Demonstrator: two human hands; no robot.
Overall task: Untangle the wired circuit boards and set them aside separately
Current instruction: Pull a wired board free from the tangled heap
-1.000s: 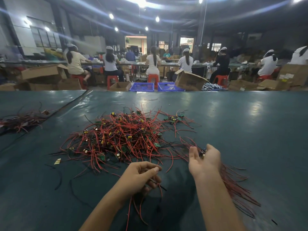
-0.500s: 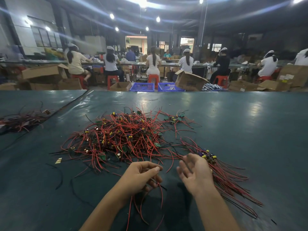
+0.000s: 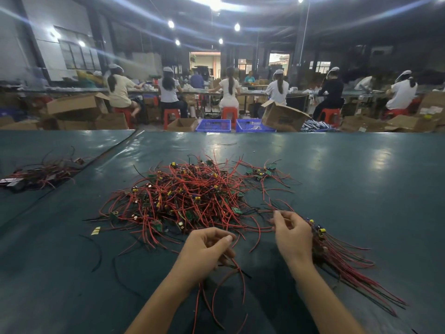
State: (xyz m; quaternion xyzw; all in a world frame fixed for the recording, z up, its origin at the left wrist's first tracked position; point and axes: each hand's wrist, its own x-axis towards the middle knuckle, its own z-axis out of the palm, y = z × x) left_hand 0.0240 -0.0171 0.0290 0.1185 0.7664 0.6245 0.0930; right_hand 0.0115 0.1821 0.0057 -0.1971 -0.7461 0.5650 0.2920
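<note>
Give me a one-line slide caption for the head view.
Left hand pinches red wires while the right hand reaches toward the tangled pile, beside a sorted bundle on the green table.

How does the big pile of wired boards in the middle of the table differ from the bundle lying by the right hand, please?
The big pile is a tangled heap, its wires crossing every way; the bundle is far smaller, its wires lying roughly parallel and fanning toward the near right. The pile sits ahead of both hands; the bundle lies beside the right hand. Both have red and black wires with small boards, on the green table.
</note>
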